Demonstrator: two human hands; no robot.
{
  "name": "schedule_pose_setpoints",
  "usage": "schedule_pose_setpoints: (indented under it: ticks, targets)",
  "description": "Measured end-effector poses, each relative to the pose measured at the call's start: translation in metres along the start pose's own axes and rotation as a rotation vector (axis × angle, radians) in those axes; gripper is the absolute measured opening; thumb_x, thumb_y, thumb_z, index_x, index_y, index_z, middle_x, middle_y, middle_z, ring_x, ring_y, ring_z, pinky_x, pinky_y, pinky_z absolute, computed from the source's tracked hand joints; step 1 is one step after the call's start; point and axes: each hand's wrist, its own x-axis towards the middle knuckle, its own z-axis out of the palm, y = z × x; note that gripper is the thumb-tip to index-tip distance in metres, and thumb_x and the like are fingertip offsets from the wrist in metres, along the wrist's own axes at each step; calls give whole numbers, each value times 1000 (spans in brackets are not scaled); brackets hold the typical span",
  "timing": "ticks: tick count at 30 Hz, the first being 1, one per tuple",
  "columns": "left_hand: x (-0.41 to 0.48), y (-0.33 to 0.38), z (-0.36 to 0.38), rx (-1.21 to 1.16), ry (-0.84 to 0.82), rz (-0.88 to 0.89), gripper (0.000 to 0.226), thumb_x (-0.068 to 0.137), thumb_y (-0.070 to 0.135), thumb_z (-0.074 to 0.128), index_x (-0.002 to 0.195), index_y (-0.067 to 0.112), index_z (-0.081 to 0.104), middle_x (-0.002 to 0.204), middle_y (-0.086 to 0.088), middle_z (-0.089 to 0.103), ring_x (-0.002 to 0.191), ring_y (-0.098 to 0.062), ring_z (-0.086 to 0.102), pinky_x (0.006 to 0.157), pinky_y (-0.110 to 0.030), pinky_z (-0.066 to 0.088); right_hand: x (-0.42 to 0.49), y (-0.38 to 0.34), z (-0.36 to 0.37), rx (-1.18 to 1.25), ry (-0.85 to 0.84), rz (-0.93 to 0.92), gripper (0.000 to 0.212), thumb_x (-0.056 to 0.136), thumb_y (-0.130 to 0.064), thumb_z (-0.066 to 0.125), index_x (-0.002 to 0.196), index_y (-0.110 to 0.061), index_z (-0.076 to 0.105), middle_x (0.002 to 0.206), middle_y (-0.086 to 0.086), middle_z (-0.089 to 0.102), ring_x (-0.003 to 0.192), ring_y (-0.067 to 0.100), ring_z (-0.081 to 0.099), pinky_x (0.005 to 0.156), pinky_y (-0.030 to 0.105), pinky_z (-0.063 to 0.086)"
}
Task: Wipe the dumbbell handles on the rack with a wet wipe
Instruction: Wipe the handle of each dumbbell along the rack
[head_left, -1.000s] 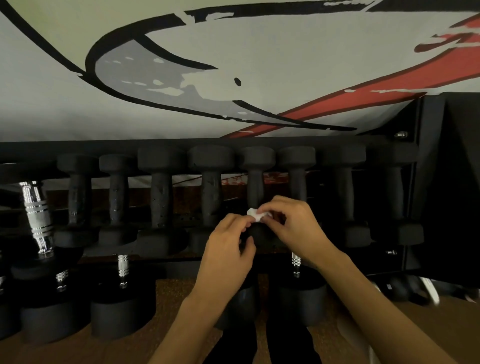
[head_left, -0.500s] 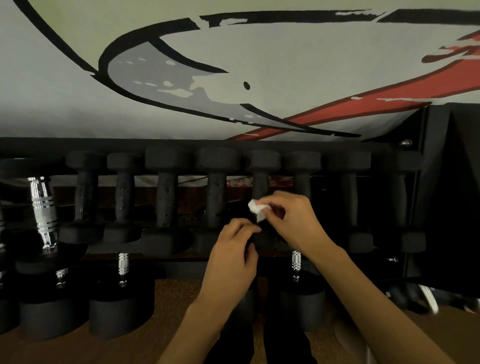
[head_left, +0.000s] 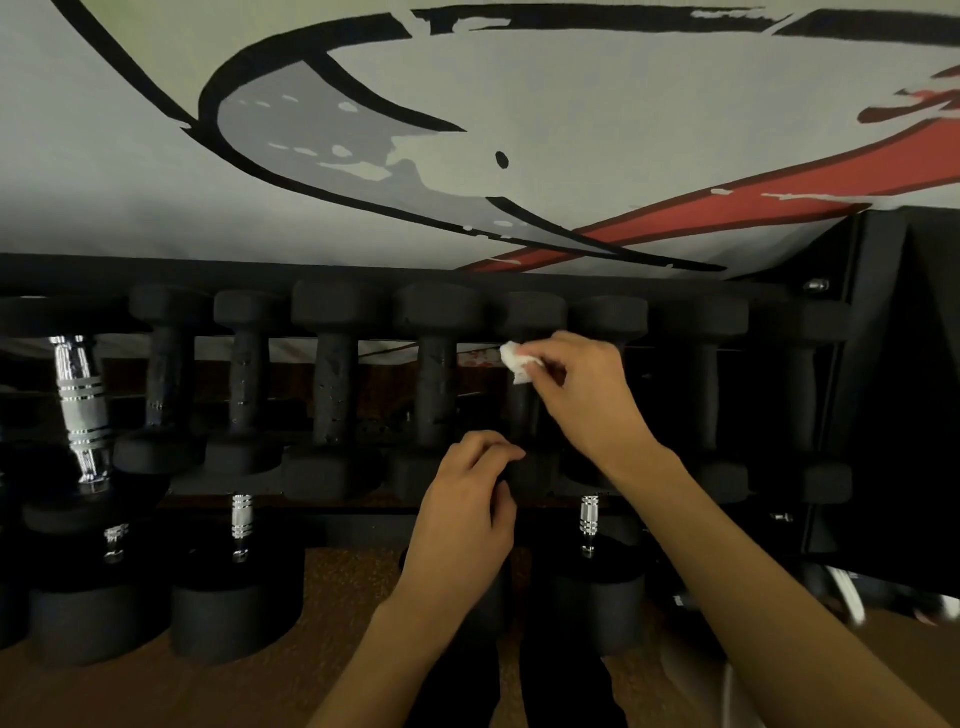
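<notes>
A row of black dumbbells lies across the black rack (head_left: 363, 270), their handles pointing away from me. My right hand (head_left: 587, 395) pinches a small white wet wipe (head_left: 515, 361) against the far end of one dumbbell handle (head_left: 519, 410) near the middle of the row. My left hand (head_left: 467, 504) rests with curled fingers on the near head of that same dumbbell. Neighbouring black handles (head_left: 439, 389) stand to the left and right of it.
Chrome-handled dumbbells (head_left: 80, 400) with round black heads sit at the left and on the lower tier (head_left: 589, 519). Behind the rack hangs a banner (head_left: 467, 130) with grey, black and red artwork. A black upright frame (head_left: 883, 364) closes the right side. Brown floor lies below.
My right hand has slid the wipe away from me along the handle, from its near end to its far end. My left hand has stayed on the near head.
</notes>
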Motion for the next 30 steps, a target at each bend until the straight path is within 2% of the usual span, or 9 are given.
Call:
schedule_pose_setpoints:
  ticks: [4,9,11,13,15,18,20,25,30]
  targets:
    - [1,0,-1,-5,-1,-2,34,88,3,56,117,20,62,121,12,49,112,-5,51,94,-26,49,-21,-1,0,13,-130,-44,20,86,0,67,103,-7,75,91,3,70,81,-4,54,76,-5,34]
    - [2,0,0,-7,10,7,35,87,3,58,117,20,62,122,13,50,114,-5,51,94,-26,49,-40,6,-2,107,-267,10,18,87,-5,69,101,-12,76,84,-10,63,74,-7,59,73,4,42]
    - [2,-1,1,-7,14,3,35,87,2,57,116,20,62,121,13,49,113,-6,51,93,-27,50,-35,10,-5,179,-217,87,17,87,-7,69,100,-14,76,87,-9,68,81,1,63,75,10,45]
    - [1,-1,1,-4,15,2,34,87,2,57,116,20,62,120,12,49,112,-6,51,92,-26,50,-26,13,-8,248,-84,161,15,88,-8,67,99,-16,74,92,-7,71,87,4,66,81,20,51]
    - [1,-2,1,1,15,5,34,87,3,58,116,19,62,120,12,49,112,-7,51,92,-26,50,-16,14,-9,261,32,235,12,91,-11,64,98,-20,69,91,-6,70,83,6,66,77,25,54]
    - [0,-2,1,4,11,8,33,88,4,58,117,19,62,120,11,50,112,-8,52,91,-26,51,-5,11,-8,245,79,312,9,94,-12,61,98,-19,62,86,-3,68,72,7,66,67,18,52]
    - [0,-2,1,18,15,11,32,88,5,58,116,20,62,119,12,50,111,-7,52,89,-26,52,-3,9,-4,189,63,311,10,94,-10,59,99,-19,61,86,-1,67,71,9,65,63,19,53]
    - [2,-1,1,37,25,4,31,88,7,58,114,21,62,118,13,51,108,-6,53,86,-25,53,-19,9,-5,71,-54,242,13,94,-7,58,102,-13,66,84,-5,62,69,-4,56,64,3,43]
    - [5,-1,0,51,17,5,30,88,8,58,113,24,62,116,15,49,102,-6,56,81,-26,54,-48,16,-9,-3,-255,96,12,88,-2,63,95,-10,69,73,-12,54,62,-7,54,61,7,38]
